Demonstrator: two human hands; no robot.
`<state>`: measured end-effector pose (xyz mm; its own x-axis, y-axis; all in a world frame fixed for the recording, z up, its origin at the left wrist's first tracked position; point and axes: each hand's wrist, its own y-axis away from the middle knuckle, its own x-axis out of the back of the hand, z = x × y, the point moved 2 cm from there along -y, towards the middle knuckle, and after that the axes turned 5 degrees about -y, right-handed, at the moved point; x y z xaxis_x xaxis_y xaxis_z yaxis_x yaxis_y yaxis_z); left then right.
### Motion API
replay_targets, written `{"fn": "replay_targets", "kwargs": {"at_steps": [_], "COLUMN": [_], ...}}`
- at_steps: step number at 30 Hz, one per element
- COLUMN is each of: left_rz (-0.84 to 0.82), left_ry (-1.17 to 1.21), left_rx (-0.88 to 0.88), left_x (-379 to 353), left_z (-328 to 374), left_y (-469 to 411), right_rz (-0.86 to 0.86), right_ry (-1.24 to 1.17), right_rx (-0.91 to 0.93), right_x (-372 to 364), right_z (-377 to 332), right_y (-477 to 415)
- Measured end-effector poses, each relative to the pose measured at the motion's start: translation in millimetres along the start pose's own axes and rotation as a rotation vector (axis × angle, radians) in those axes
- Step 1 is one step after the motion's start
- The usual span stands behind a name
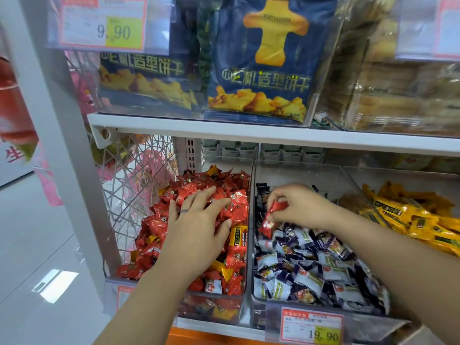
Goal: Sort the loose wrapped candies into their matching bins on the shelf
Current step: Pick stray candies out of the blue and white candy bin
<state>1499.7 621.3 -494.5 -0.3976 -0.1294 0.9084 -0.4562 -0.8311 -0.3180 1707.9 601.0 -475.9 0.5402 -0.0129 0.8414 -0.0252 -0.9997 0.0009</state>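
Right hand point(298, 207) pinches a red candy point(270, 216) between thumb and fingertips, centre frame, just above the purple-and-white pile in the middle bin point(298, 170). Left hand point(199, 220) lies flat with fingers spread on the pile in the red bin point(211, 307), centre-left. Lift over the divider, release low — left hand should shift aside. Yellow candy point(237, 236) looks misplaced too.
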Motion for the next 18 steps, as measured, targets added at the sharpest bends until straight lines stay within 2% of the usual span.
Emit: {"fn": "replay_targets", "kwargs": {"at_steps": [3,6,9,12,14,17,18], "left_rz": [0.057,0.174,0.32,0.365,0.316,0.158,0.113], "left_ry": [0.027,0.083,0.123,0.136,0.126,0.085,0.065], "left_rx": [-0.017,-0.043,-0.059,-0.037,-0.053,-0.077,-0.086], "left_x": [5,12,17,19,17,12,9], "left_z": [0,2,2,1,1,1,1], "left_y": [1,4,5,5,6,7,7], "right_rz": [0.252,0.429,0.349,0.191,0.159,0.215,0.188], "right_ry": [-0.044,-0.265,-0.375,-0.347,-0.325,-0.244,-0.255], "right_rx": [-0.001,0.09,0.134,0.204,0.197,0.122,0.095], "right_x": [18,23,13,3,7,17,19], "right_z": [-14,-32,-55,-71,-68,-47,-38], "right_y": [18,25,15,5,8,20,25]}}
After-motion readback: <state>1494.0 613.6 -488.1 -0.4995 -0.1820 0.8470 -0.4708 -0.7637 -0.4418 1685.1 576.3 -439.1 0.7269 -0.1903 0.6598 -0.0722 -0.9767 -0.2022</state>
